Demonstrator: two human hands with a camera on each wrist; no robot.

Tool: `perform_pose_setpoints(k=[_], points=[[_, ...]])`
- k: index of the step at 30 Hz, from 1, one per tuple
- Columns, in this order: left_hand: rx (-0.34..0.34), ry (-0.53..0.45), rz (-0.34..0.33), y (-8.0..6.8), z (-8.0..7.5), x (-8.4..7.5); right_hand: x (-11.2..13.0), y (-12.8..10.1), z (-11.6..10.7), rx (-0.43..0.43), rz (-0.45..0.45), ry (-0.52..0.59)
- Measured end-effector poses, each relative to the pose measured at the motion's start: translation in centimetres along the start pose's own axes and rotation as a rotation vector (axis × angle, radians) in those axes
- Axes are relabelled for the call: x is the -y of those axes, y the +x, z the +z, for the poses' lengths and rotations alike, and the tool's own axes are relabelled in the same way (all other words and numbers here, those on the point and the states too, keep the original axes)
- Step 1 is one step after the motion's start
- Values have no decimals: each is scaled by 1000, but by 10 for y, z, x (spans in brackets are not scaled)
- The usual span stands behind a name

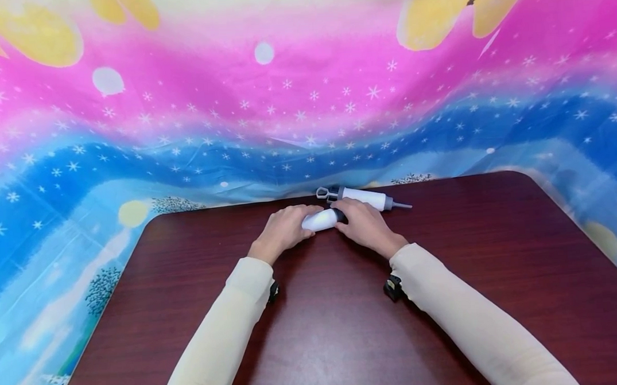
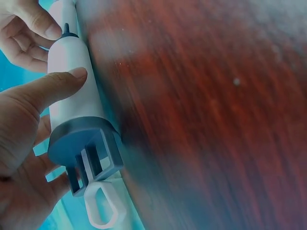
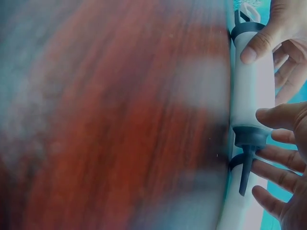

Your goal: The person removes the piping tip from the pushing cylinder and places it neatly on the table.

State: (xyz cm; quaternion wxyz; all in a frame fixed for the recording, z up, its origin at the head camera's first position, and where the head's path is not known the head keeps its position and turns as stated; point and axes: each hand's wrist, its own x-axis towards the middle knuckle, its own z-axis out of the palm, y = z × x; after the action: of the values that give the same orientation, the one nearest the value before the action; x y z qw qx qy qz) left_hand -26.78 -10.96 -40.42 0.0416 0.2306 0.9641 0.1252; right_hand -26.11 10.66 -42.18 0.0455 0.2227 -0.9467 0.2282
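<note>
Two hands at a white tube (image 1: 320, 220), near the far edge of a dark red table (image 1: 335, 329).
The left hand (image 1: 284, 228) is clamped on the tube, thumb across its side, near the end bearing a looped handle (image 2: 103, 206); the right hand (image 1: 365, 224), its thumb and fingers spread apart, lies at the dark nozzle (image 3: 245, 177); a second white tube (image 1: 364, 198) lies just behind, extending farther right.

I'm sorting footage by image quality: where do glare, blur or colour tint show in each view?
Head view: pale glare on the near middle of the table, the held white tube bright with little surface detail; left wrist view: bluish tint, hazy table grain; right wrist view: pale reflections on the table, grain blurred, tube outline clearer.
</note>
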Motion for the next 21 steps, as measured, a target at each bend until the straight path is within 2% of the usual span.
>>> perform_pose_setpoints(k=[12, 21], points=[[-13, -8, 42, -10, -9, -3, -4, -6, -3, 14, -33, 26], [-52, 20, 97, -21, -17, -7, 0, -14, -16, 20, -91, 69]])
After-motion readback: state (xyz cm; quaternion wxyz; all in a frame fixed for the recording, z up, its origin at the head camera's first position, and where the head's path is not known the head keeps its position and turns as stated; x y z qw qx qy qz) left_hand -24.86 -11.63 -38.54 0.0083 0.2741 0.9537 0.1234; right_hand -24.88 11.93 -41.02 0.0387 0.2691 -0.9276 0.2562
